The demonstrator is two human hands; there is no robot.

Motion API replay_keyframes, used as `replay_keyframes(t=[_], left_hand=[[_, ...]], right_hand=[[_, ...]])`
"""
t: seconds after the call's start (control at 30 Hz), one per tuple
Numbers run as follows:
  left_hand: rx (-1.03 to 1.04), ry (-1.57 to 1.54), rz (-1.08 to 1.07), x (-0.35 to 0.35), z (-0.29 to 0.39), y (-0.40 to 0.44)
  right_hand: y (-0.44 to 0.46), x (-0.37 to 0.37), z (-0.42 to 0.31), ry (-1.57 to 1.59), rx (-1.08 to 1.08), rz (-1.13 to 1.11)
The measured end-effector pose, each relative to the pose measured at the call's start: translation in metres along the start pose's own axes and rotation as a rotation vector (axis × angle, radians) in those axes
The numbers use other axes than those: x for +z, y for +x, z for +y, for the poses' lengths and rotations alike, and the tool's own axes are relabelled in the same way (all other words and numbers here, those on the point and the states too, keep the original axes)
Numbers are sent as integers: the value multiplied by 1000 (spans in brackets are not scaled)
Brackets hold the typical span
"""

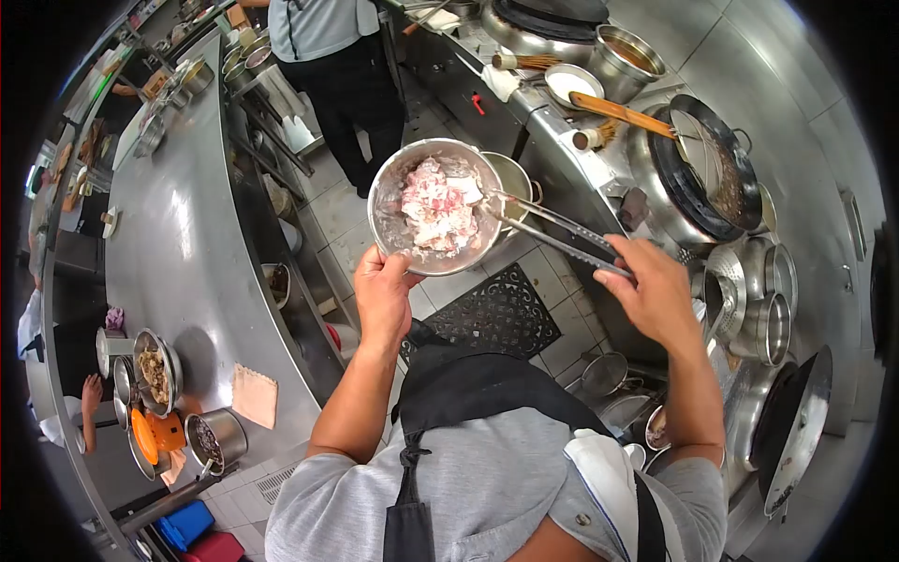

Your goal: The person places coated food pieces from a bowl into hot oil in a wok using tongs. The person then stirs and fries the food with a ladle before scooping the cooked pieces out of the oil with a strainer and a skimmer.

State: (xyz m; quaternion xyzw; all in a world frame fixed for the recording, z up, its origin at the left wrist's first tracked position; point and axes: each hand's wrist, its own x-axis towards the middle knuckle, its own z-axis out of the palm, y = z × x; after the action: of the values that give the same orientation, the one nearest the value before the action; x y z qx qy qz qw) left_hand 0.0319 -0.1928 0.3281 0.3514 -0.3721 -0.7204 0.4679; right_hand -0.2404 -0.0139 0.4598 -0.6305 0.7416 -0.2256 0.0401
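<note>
My left hand (pixel 383 287) grips the near rim of a round steel bowl (pixel 382 208), thumb over the edge, holding it up above the floor. Inside lies pale pink raw meat (pixel 438 204) with a whitish coating. In my right hand (pixel 646 281) is a pair of metal tongs (pixel 562 234), its fingers closed round the arms. The tips of the tongs reach over the right side of the bowl, by the meat; whether they pinch a piece I cannot tell. A pot (pixel 510 175) shows partly behind the bowl.
A steel counter (pixel 178 244) runs along the left, with a folded cloth (pixel 254 395) and a pot (pixel 216 440). To the right, a wok (pixel 716 178) holds dark liquid under a wooden-handled strainer (pixel 627 114). Another person (pixel 337 84) stands ahead. A black mat (pixel 496 314) covers floor tiles.
</note>
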Motion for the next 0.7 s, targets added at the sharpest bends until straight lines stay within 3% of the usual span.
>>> replay_keyframes(t=[0.23, 0.5, 0.7], left_hand=[[43, 1, -6, 45, -13, -18], [-15, -129, -19, 86, -4, 23], [-41, -127, -169, 88, -18, 69]], right_hand=[[16, -44, 4, -199, 13, -74], [43, -59, 4, -285, 25, -61], [68, -41, -3, -437, 0, -5]])
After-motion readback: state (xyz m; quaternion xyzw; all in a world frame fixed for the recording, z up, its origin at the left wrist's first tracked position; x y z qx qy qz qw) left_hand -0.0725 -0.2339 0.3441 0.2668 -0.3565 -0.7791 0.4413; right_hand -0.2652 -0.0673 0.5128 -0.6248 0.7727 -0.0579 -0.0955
